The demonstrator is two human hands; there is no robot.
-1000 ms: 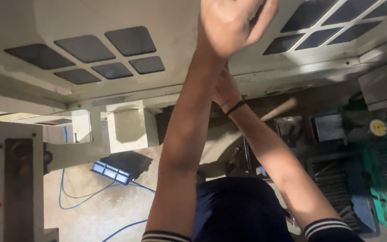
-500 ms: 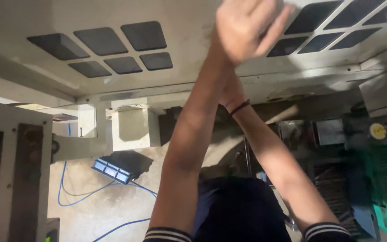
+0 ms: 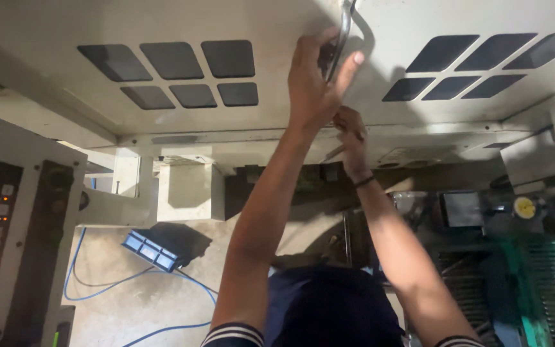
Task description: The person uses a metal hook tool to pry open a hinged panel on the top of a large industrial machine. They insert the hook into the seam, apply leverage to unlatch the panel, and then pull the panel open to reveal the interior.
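Gripping a curved metal handle [image 3: 343, 32] on the cream door panel [image 3: 277, 109], left hand [image 3: 316, 87] grip closed around it, right hand [image 3: 349, 128] just below, grip unclear.

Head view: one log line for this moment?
left hand: grips door handle | right hand: below it, at panel edge | door: shut

Round yellow label [image 3: 524, 207], right side
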